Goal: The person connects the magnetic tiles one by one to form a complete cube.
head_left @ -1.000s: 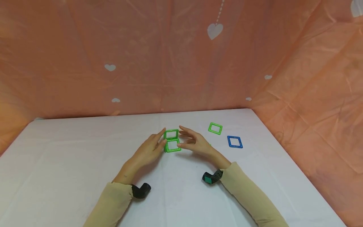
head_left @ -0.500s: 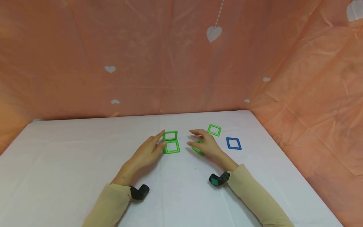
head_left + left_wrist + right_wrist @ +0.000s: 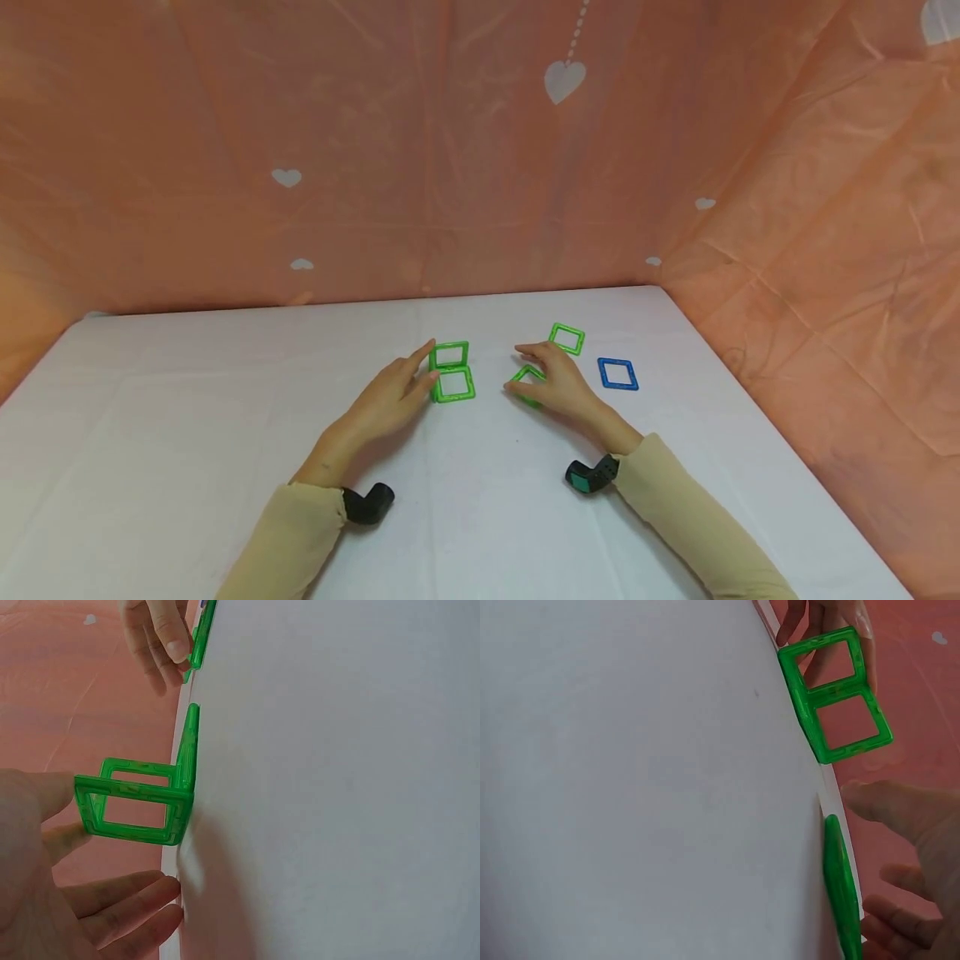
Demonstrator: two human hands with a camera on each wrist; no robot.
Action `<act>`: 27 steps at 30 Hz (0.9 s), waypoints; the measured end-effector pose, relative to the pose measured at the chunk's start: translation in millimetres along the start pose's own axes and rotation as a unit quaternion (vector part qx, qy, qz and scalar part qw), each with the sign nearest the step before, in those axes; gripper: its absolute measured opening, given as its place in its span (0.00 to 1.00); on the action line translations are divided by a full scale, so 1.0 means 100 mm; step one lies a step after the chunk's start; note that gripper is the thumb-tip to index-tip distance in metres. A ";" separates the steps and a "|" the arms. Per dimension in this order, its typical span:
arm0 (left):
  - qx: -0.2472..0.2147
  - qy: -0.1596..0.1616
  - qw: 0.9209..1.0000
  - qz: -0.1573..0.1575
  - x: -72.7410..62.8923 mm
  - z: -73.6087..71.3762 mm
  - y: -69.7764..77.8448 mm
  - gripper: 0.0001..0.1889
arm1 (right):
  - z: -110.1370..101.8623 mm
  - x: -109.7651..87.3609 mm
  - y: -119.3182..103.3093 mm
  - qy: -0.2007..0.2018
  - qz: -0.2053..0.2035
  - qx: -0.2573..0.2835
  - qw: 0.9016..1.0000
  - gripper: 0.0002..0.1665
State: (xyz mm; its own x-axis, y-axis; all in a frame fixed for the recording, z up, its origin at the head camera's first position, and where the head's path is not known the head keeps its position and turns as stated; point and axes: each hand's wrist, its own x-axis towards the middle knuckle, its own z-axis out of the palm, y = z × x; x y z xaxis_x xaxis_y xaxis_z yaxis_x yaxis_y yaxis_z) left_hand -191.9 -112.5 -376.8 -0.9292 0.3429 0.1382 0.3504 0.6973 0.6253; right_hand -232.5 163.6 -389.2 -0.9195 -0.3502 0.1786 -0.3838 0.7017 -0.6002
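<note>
Several green square magnetic tiles [image 3: 455, 367] are joined into an open, box-like shape at the middle of the table, one flat and others upright. My left hand [image 3: 390, 396] is at its left side, thumb and forefinger extended against the frame. The left wrist view shows the thumb touching the green frame's corner [image 3: 135, 787]. To the right, my right hand [image 3: 558, 383] hovers over a loose green square tile [image 3: 528, 371], which it partly hides. Its thumb and fingers are spread apart. In the right wrist view this flat tile [image 3: 841, 885] lies beside the fingers.
Beyond the right hand lie another green square tile [image 3: 568, 328] and a blue square tile [image 3: 621, 387], both flat. A white cloth [image 3: 187, 433] covers the table. An orange curtain [image 3: 360, 167] with pale hearts hangs behind and to the right.
My right hand has left the joined green tiles and moved right, over the loose green tile. The left hand has stayed at the joined tiles.
</note>
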 end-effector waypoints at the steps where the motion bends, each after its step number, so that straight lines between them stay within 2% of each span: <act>1: 0.000 0.001 1.000 0.000 0.00 0.00 0.00 0.29 | 0.00 -0.01 0.00 0.001 0.001 -0.001 1.000 0.38; 10: 0.000 0.000 1.000 -0.001 0.00 -0.01 -0.02 0.29 | -0.02 -0.06 0.01 0.010 0.010 -0.009 1.000 0.37; 21: -0.010 0.000 1.000 0.002 -0.01 0.00 -0.02 0.29 | -0.04 -0.09 -0.07 0.013 0.054 -0.056 0.997 0.34; 27: -0.005 0.005 1.000 0.005 0.00 0.02 -0.01 0.29 | -0.05 -0.09 -0.07 0.015 0.053 -0.045 0.997 0.32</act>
State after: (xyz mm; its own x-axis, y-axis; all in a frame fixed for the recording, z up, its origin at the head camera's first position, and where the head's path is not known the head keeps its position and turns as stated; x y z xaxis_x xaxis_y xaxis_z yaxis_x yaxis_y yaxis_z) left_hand -191.9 -112.3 -379.2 -0.9271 0.3425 0.1523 0.3578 0.6874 0.6320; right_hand -221.9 165.0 -383.3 -0.9569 -0.2532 0.1419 -0.2891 0.7872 -0.5447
